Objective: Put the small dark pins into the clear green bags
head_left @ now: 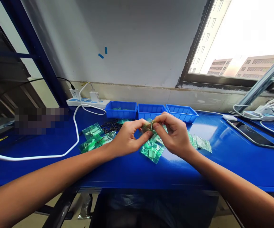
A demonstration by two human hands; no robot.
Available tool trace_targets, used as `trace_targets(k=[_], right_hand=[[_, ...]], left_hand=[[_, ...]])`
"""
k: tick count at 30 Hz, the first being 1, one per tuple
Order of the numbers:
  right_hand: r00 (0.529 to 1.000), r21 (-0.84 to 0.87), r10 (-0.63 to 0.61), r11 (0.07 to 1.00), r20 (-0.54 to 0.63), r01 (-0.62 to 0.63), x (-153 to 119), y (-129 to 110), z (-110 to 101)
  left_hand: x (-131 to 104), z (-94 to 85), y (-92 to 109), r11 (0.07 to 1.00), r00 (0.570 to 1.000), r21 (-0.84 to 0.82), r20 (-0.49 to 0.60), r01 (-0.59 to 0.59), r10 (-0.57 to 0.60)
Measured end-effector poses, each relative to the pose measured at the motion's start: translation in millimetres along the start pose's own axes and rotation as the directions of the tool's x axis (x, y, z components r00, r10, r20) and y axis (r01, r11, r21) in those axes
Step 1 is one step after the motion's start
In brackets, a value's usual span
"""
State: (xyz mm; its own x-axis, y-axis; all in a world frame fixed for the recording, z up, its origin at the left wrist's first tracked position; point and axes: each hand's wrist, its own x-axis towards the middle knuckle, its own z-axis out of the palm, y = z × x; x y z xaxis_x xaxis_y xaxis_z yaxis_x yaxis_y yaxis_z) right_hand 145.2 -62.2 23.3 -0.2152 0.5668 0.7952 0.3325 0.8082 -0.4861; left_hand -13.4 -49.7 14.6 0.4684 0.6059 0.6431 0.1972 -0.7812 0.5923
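Between my fingertips is a small green see-through plastic bag (pixel 147 126), pinched from both sides above the blue table. My left hand (pixel 131 136) grips its left edge with thumb and forefinger. Opposite it, my right hand (pixel 173 133) pinches the bag's upper right part; the fingers partly cover what is inside. Just below lies another green bag (pixel 152 152) holding several pale stick-like pieces. More filled green bags (pixel 91 131) rest left of my left hand, beside a pile of small black parts (pixel 110 125). Further green bags (pixel 202 143) lie beyond my right wrist.
Three blue bins, a left one (pixel 121 114), a middle one (pixel 148 115) and a right one (pixel 183 116), line the back. A power strip (pixel 103 103) stands left of them; its white cable (pixel 76 126) crosses the table. At right lies a phone (pixel 252 133).
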Motion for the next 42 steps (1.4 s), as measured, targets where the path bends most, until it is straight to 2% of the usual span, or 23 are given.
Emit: trace_targets(k=[6, 11, 14, 18, 25, 30, 36, 42], right_hand=[[0.996, 0.068, 0.031, 0.997, 0.082, -0.037, 0.3, -3.1, -3.8], [0.992, 0.123, 0.08, 0.988, 0.101, -0.092, -0.3, -5.6, -3.9], [0.988, 0.153, 0.116, 0.98, 0.101, -0.13, -0.3, -4.8, -3.1], [0.975, 0.197, 0.198, 0.957, 0.099, -0.215, 0.4, -1.0, -3.0], [0.953, 0.254, 0.264, 0.921, 0.15, -0.296, -0.5, 2.3, -1.9], [0.955, 0.276, 0.267, 0.915, 0.131, -0.293, 0.2, 1.6, 0.3], [0.942, 0.293, 0.329, 0.896, 0.067, -0.334, 2.9, 1.7, 2.1], [0.926, 0.326, 0.375, 0.871, 0.044, -0.368, 4.8, 2.6, 0.5]], left_hand=[[-1.7, -1.4, 0.1, 0.997, 0.997, 0.031, -0.021, -0.076, 0.077], [-3.0, -1.3, 0.9, 0.997, 0.997, -0.002, -0.021, -0.077, 0.077], [-2.4, -0.6, 2.6, 0.998, 0.999, -0.05, -0.032, -0.032, 0.03], [0.3, 0.7, 6.0, 0.982, 0.994, -0.171, -0.054, 0.084, -0.095], [3.0, 1.8, 1.8, 0.926, 0.947, -0.297, -0.147, 0.233, -0.286], [4.2, 1.4, 0.3, 0.915, 0.938, -0.31, -0.144, 0.259, -0.314], [7.5, 0.7, 0.4, 0.889, 0.942, -0.38, -0.111, 0.255, -0.318], [6.9, 0.4, -0.3, 0.888, 0.949, -0.365, -0.034, 0.281, -0.314]])
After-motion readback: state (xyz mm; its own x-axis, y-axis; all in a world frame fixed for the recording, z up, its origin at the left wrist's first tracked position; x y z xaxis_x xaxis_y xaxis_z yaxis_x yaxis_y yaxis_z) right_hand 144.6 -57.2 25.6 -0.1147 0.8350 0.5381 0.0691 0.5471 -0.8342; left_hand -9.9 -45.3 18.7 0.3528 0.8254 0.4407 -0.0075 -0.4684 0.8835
